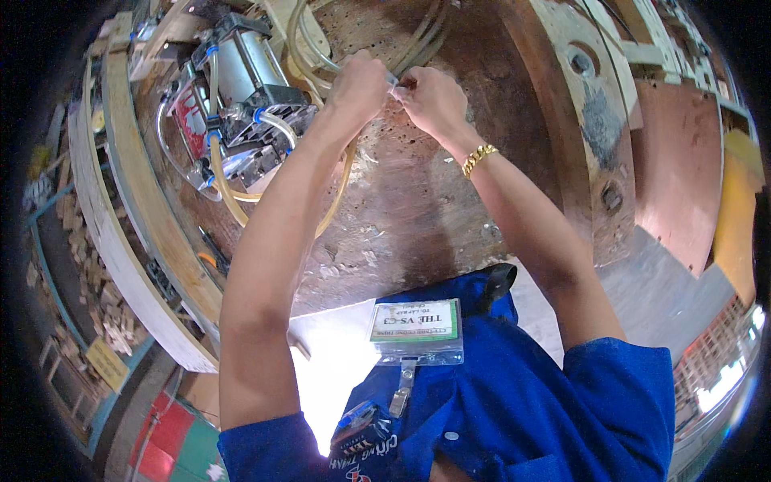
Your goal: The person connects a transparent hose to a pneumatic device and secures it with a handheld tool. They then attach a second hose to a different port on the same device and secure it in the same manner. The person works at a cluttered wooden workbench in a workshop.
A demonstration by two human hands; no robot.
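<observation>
Both my hands meet over a worn brown wooden surface, level with a metal pneumatic cylinder on the left. My left hand is closed, its fingers wrapped around a clear hose that runs in from the far side. Close beside it, my right hand pinches at a small clear-pale piece between the hands. Whether that piece is the hose's end I cannot tell, as the fingers hide most of it. A gold chain bracelet circles my right wrist.
Yellowed hoses with blue fittings loop around the cylinder and valves. More hoses lie at the far side. Long wooden boards border the left. Bolts stand in the timber at right. An orange-handled tool lies near left.
</observation>
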